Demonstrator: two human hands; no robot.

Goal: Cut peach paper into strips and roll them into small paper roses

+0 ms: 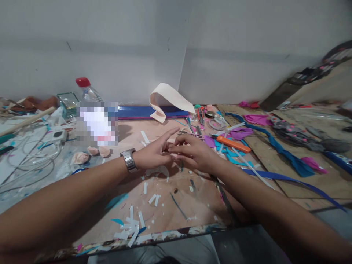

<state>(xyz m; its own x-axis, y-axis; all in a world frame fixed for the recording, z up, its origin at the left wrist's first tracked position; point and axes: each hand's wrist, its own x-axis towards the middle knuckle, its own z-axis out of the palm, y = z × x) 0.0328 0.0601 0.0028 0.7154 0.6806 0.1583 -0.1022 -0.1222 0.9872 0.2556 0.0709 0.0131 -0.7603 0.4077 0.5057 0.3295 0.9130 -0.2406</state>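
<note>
My left hand (157, 151), with a metal watch (128, 160) on the wrist, meets my right hand (194, 151) above the middle of the wooden work board (162, 216). The fingertips of both hands come together in a pinch. Whatever lies between them is too small and covered to name. The left index finger reaches out over the right fingertips. Just right of my right hand lies an orange utility knife (233, 144) on teal scraps (229, 154). Behind the hands, a curled cream strip (172, 96) rests on a dark blue sheet (134, 112).
At the left stand a red-capped bottle (83, 82), partly blurred, several cream rosettes (80, 158) and a white cable (59, 145). White paper strips (133, 223) litter the front edge. Rightward are a tape roll (218, 124), a teal ribbon (286, 156) and a blue ribbon (299, 180).
</note>
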